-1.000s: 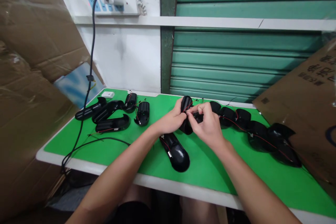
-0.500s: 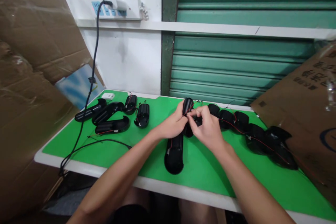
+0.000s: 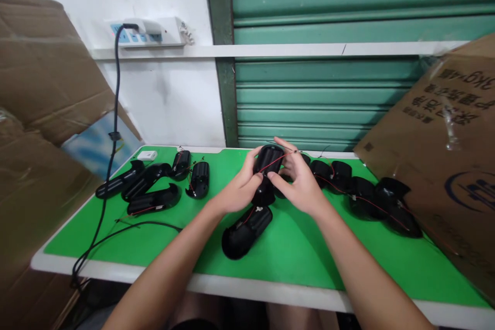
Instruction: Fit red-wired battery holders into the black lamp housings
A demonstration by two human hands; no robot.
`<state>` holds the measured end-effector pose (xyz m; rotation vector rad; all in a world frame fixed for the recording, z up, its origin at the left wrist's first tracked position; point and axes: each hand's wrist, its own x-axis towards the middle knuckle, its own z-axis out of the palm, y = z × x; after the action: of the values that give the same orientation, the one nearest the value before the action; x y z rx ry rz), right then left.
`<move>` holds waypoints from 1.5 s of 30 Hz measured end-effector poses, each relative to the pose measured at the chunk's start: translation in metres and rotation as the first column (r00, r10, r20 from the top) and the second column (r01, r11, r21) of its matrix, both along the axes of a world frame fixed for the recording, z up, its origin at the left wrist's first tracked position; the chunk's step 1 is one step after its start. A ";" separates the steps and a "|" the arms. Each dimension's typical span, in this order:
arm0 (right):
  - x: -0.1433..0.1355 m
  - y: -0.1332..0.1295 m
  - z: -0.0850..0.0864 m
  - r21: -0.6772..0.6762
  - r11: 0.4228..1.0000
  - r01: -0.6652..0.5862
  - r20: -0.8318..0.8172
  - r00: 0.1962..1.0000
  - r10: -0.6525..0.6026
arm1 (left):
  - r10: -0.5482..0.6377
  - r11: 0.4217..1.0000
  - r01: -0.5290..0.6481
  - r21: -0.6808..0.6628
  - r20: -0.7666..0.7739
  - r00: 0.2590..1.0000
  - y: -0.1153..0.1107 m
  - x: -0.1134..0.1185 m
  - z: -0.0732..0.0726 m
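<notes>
Together, the person's left hand (image 3: 243, 186) and right hand (image 3: 300, 185) grasp a black casing (image 3: 266, 157) between them, thumbs meeting on it, a red wire (image 3: 277, 160) crossing its hollow. Just below the grip lies another black shell (image 3: 243, 236); loose casings (image 3: 153, 202) spread left of the hands, a wired row (image 3: 363, 200) right, on the green tabletop (image 3: 305, 252).

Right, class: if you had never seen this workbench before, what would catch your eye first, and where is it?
The bright green tabletop stands out first, spreading across the lower half of the view. Near its middle, the left hand and right hand hold a black casing crossed by a red wire. Behind, a ribbed green shutter fills the upper right.
</notes>
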<state>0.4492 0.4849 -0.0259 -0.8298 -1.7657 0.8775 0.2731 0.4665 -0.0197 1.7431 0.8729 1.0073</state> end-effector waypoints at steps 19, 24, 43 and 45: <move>0.000 0.000 -0.009 -0.072 0.995 -0.062 0.136 0.988 0.072 | 0.039 0.990 -0.007 0.139 -0.223 0.974 0.002 0.000 -0.006; -0.003 0.001 -0.012 -0.076 0.996 -0.057 0.122 0.990 0.066 | 0.044 0.989 -0.011 0.151 -0.216 0.975 0.004 0.000 -0.012; 0.009 0.001 0.003 0.085 0.984 0.155 0.329 0.928 -0.174 | 0.325 0.946 -0.321 0.048 -0.149 0.934 0.034 -0.039 -0.011; 0.004 -0.015 0.009 0.037 0.999 -0.008 0.533 0.846 -0.013 | 0.424 0.904 -0.428 0.025 -0.196 0.884 0.039 -0.039 -0.015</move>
<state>0.4534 0.4699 -0.0168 -1.1282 -2.2530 0.6391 0.2340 0.5052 -0.0344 1.6904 1.4360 1.1102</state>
